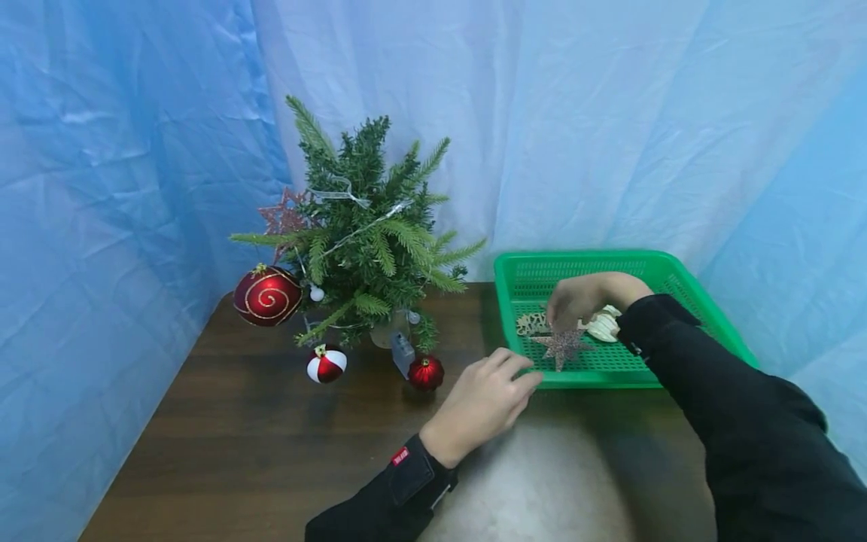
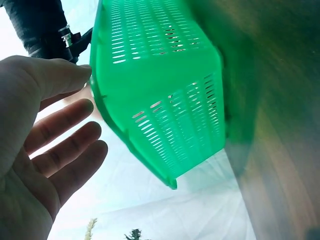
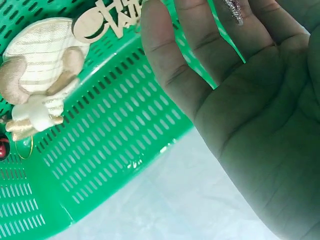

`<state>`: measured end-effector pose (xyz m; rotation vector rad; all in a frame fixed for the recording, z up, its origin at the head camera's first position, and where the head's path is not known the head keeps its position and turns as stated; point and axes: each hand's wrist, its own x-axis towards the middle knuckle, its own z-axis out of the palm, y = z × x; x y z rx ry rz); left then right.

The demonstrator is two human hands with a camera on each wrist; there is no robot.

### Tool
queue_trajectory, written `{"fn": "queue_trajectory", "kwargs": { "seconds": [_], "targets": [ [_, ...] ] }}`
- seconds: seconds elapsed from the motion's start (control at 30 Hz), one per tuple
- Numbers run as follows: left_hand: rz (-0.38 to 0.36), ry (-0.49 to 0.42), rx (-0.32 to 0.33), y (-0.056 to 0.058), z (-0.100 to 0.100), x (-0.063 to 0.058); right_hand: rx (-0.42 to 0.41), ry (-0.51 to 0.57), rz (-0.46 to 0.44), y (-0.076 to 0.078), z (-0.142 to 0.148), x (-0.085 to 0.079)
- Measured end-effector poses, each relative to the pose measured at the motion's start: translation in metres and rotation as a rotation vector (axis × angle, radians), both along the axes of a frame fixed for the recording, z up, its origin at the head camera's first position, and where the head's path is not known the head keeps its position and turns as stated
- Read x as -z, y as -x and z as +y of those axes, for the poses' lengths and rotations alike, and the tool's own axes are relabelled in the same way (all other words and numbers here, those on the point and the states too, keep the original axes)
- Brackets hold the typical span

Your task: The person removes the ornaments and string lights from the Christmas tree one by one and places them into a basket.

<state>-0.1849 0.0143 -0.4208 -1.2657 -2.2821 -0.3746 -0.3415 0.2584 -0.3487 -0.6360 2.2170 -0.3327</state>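
My right hand (image 1: 576, 301) reaches down into the green plastic basket (image 1: 711, 309), its fingertips pinching a pinkish glitter star (image 1: 561, 346). In the right wrist view, one sparkly tip of the star (image 3: 233, 11) shows against the fingers; the rest is out of that view. My left hand (image 1: 484, 399) is at the basket's near left corner, fingers loosely bent and holding nothing. Seen from the left wrist, its thumb (image 2: 65, 77) lies right at the basket rim (image 2: 100, 107). Beside the right hand are a cream fabric ornament (image 1: 601, 325) and a wooden lettered cutout (image 1: 531, 324).
To the left stands a small artificial Christmas tree (image 1: 379, 241). On it hang a pink star (image 1: 283, 217), a red swirl bauble (image 1: 268, 296) and a red-and-white ball (image 1: 327, 364). A red ribbed bauble (image 1: 426, 373) is low at its right. Blue curtains surround the wooden table (image 1: 271, 452).
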Motion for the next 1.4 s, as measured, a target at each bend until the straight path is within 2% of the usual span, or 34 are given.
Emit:
{"fn": "queue_trajectory", "kwargs": {
  "seconds": [0.2,0.37,0.57,1.07,1.4],
  "targets": [
    [-0.023,0.015,0.001,0.002,0.001,0.005,0.020,-0.060,-0.024,0.002,-0.005,0.007],
    [-0.015,0.020,-0.003,0.002,0.001,0.006,0.034,-0.080,-0.031,0.003,-0.009,0.013],
    [-0.007,0.030,-0.012,0.002,0.002,0.006,0.032,-0.107,-0.008,0.006,-0.012,0.019],
    [-0.042,0.019,-0.011,0.003,0.000,0.006,0.070,-0.112,0.002,0.011,-0.014,0.028],
    [-0.041,0.014,-0.016,0.003,0.000,0.007,0.061,-0.123,0.007,0.018,-0.011,0.039]
  ]
}}
